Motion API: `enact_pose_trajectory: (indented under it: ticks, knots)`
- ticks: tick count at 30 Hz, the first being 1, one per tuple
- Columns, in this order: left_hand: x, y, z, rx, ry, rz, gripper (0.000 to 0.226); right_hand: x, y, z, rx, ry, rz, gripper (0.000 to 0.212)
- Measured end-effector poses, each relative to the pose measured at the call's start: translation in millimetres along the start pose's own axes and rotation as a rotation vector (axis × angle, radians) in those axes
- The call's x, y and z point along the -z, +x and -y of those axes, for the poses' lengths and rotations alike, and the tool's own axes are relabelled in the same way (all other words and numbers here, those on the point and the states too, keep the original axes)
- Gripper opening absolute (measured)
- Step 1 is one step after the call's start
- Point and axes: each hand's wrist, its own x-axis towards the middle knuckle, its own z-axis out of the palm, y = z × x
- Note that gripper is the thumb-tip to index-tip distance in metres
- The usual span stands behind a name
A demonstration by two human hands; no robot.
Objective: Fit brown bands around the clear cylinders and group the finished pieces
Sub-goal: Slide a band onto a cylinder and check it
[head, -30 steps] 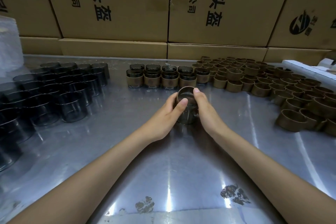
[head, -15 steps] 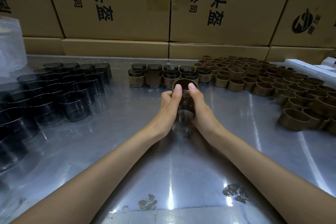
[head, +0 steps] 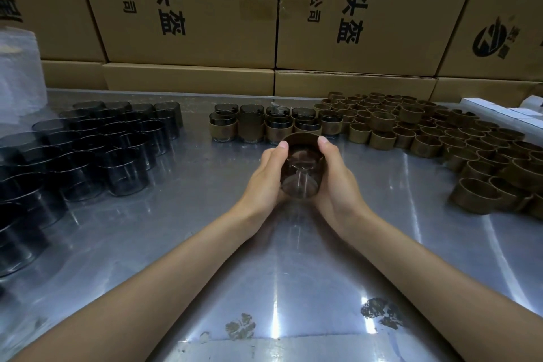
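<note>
I hold one clear cylinder (head: 300, 173) between my two hands above the middle of the bench (head: 182, 232), tilted so its open mouth faces away from me toward the row of finished pieces. A brown band (head: 302, 138) sits around its far end, and the near end shows bare, see-through glass. My left hand (head: 266, 182) cups the cylinder's left side with the thumb stretched up along the wall, its tip at the band's rim; my right hand (head: 338, 182) mirrors it on the right side, thumb tip likewise at the rim. My other fingers curl round underneath, so both hands grip the piece, though those fingers are hidden behind it. Just beyond my thumbs stands the group of banded cylinders (head: 276, 126), upright and packed side by side in a short double row. To their right, touching that group's end, spreads a wide heap of loose brown bands (head: 440, 138), most standing on edge, running out toward the bench's right side. Well apart on the left is a cluster of bare clear cylinders (head: 88, 150), upright and close together. Behind everything, cardboard cartons (head: 205, 9) with printed characters are stacked along the bench's far edge.
</note>
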Motion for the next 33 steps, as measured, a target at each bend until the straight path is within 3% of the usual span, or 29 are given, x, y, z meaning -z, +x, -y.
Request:
enact_pose_trajectory:
  ticks: [4, 9, 15, 18, 25, 29, 33]
  knots:
    - [-3.3, -2.6, -3.1, 0.025, -0.108, 0.020, 0.045, 3.2, 1.9, 1.2, -0.015, 0.115, 0.019, 0.039]
    - [-1.2, -1.9, -2.4, 0.023, -0.128, -0.007, 0.042, 5.1, 3.7, 4.5, -0.036, 0.173, 0.168, 0.034]
    - [3.5, -2.1, -4.2, 0.013, -0.110, 0.013, 0.044, 26.1, 12.3, 26.2, -0.341, -0.211, 0.358, 0.065]
    - [5.8, -0.9, -4.7, -0.006, -0.105, 0.029, 0.043, 37.6, 12.4, 36.2, -0.478, -0.280, 0.451, 0.072]
    - [26.1, 3.9, -13.8, 0.164, 0.013, 0.286, 0.049, 45.9, 12.1, 34.9, -0.448, -0.087, 0.442, 0.059]
    - [44.1, 7.9, -18.2, 0.266, 0.061, 0.500, 0.054, 52.0, 10.2, 32.6, -0.412, -0.081, 0.557, 0.079]
    - [50.1, 5.8, -14.6, 0.225, -0.021, 0.663, 0.057, 50.3, 4.3, 31.4, -0.307, -0.064, 0.735, 0.046]
